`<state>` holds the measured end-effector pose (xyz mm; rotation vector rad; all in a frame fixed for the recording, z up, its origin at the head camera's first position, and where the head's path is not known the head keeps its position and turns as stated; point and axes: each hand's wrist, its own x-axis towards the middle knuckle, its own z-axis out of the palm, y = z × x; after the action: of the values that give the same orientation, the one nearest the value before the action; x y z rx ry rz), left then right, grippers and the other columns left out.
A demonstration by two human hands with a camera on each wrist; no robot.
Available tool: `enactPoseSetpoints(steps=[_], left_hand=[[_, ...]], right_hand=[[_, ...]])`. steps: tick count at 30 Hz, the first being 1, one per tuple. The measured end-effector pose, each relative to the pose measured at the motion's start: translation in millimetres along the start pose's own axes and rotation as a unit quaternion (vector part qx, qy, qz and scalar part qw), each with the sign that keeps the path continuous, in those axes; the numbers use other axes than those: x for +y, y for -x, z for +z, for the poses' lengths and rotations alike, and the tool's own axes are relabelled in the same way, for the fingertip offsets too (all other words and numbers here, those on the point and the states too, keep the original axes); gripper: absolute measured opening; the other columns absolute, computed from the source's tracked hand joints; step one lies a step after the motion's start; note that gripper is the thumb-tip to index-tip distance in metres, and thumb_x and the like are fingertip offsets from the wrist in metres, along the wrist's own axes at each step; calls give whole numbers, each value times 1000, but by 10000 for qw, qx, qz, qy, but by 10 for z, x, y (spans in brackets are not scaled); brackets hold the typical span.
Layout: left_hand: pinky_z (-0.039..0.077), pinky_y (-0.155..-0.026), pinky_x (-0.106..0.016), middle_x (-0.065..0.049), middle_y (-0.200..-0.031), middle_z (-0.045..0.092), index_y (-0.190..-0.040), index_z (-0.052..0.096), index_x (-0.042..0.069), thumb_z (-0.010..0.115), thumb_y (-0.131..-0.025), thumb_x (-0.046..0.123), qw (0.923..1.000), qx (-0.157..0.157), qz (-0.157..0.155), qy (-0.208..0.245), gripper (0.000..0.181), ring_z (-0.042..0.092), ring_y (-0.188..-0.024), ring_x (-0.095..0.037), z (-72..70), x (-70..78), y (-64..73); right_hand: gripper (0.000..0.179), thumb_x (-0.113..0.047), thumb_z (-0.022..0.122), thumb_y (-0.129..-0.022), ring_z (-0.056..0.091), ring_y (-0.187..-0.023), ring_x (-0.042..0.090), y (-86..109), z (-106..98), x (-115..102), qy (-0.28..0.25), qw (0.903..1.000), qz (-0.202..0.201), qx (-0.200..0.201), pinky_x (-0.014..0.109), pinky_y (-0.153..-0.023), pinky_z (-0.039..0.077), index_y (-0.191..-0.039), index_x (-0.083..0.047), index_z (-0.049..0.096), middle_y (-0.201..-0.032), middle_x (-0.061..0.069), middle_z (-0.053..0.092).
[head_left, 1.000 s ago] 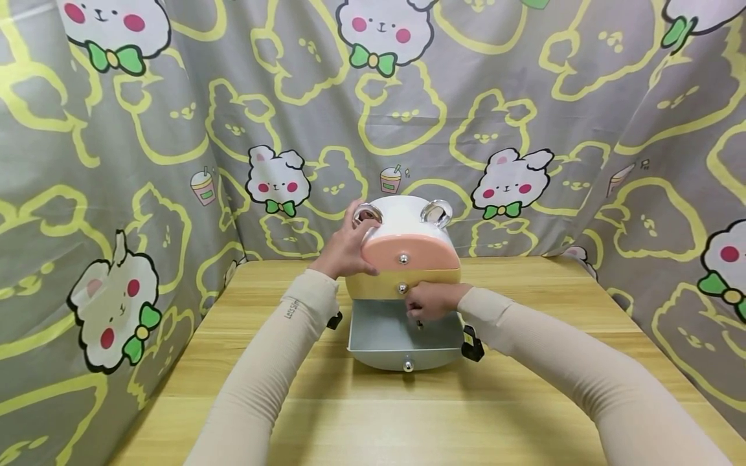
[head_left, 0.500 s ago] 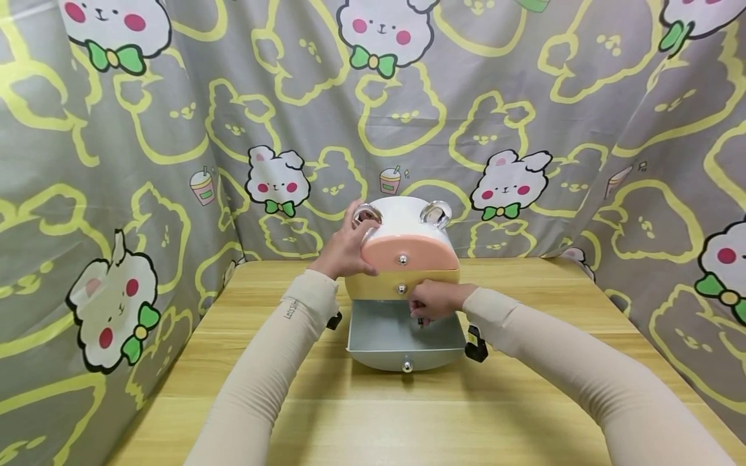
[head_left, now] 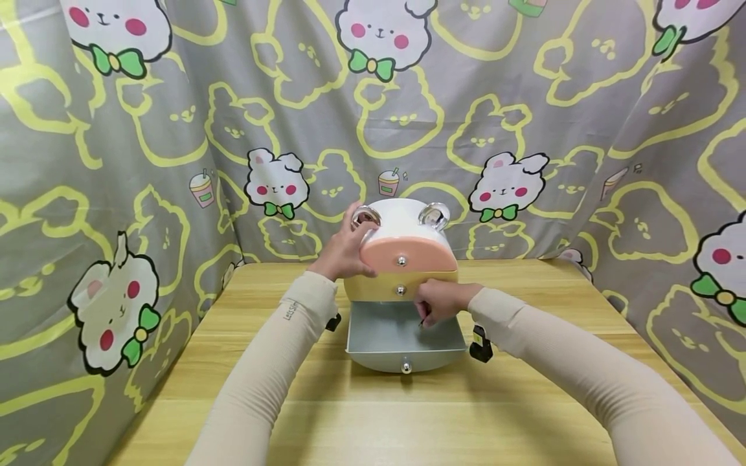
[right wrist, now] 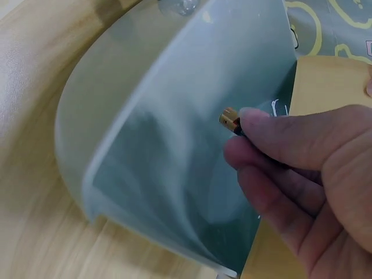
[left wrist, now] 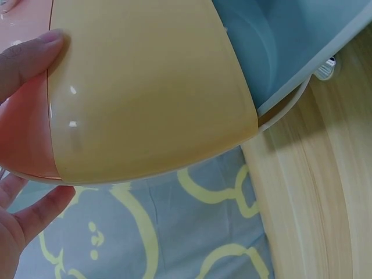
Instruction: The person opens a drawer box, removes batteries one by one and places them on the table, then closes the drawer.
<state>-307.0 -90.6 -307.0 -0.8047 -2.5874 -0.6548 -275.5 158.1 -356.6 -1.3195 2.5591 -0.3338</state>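
Observation:
A small desktop drawer cabinet (head_left: 410,217) stands on the table, with a white top, silver ear-shaped rings, an orange drawer (head_left: 419,253) and a yellow drawer (head_left: 373,285). Its lowest, grey-blue drawer (head_left: 373,361) is pulled out. My left hand (head_left: 345,251) grips the cabinet's upper left side, thumb on the front and fingers behind by the left ear. Over the pulled-out drawer, my right hand (head_left: 437,299) pinches a small battery (right wrist: 230,119) between thumb and fingers. Only the battery's gold end and some dark body show; the fingers hide the rest.
The wooden table (head_left: 373,427) spreads around the cabinet. A grey curtain (head_left: 326,129) with cartoon print encloses the back and both sides. Black camera mounts sit at both wrists, the right mount (head_left: 480,344) close beside the drawer's right edge. The drawer's silver knob (head_left: 406,367) juts forward.
My right hand has shifted slightly right over the drawer, still pinching the battery. My left hand keeps its grip, and the drawers stay as they were.

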Motion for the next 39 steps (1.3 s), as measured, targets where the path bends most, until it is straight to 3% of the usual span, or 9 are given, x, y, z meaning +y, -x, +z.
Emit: enactPoseSetpoints(steps=[5, 10, 18, 25, 30, 35, 39], left_hand=[[50, -86, -50, -1, -160, -7, -127, 53, 21, 98, -49, 22, 10000, -26, -16, 7, 90, 55, -106, -45, 3, 5, 2], [50, -86, -50, 0, -160, -8, -128, 52, 21, 98, -49, 22, 10000, -45, -45, 11, 91, 55, -106, -45, 9, 3, -1], [50, -86, -49, 1, -160, -8, -128, 52, 21, 98, -49, 22, 10000, -33, -6, -6, 92, 55, -105, -44, 24, -15, -11], [50, -85, -49, 1, -160, -8, -127, 52, 22, 98, -49, 22, 10000, -17, -10, -4, 91, 56, -104, -44, 16, -13, -7], [50, -85, -49, -1, -160, -8, -127, 52, 22, 98, -49, 22, 10000, -40, -2, 13, 91, 55, -105, -44, 10, -5, -10], [50, -85, -50, -1, -160, -7, -127, 52, 22, 98, -48, 21, 10000, -7, -7, 43, 91, 55, -104, -45, 7, -10, -10], [50, -85, -49, -1, -160, -5, -127, 53, 22, 98, -47, 20, 10000, 9, 36, 70, 92, 55, -104, -45, 9, -17, -13]], right_hand=[[13, 3, 72, -81, 56, -64, 3, 34, 0, -4, -209, 9995, 219, -134, 21, -60, 49, -87, -8, 69, -72, -9, 61], [36, 17, 51, -81, 60, -66, 4, 59, 17, -6, -531, 9970, 464, -303, 22, -62, 52, -106, -1, 70, -75, -1, 62], [34, 17, 49, -82, 58, -69, 6, 102, 12, -3, -675, 9962, 478, -271, 22, -61, 52, -101, -3, 69, -85, 6, 62], [29, 13, 50, -87, 57, -69, 6, 145, 8, 16, -674, 9962, 481, -283, 23, -61, 53, -102, -4, 68, -84, 10, 59], [19, 4, 54, -92, 58, -67, 6, 166, 8, 41, -455, 9978, 437, -194, 24, -61, 52, -100, -7, 67, -87, 3, 61], [14, 0, 60, -90, 52, -70, 5, 191, -4, 75, -80, 9998, 185, 46, 24, -64, 47, -95, -10, 68, -79, -9, 58], [11, 0, 61, -89, 51, -69, 6, 240, -22, 105, -117, 9998, 105, 156, 25, -63, 46, -93, -9, 67, -77, -10, 56]])
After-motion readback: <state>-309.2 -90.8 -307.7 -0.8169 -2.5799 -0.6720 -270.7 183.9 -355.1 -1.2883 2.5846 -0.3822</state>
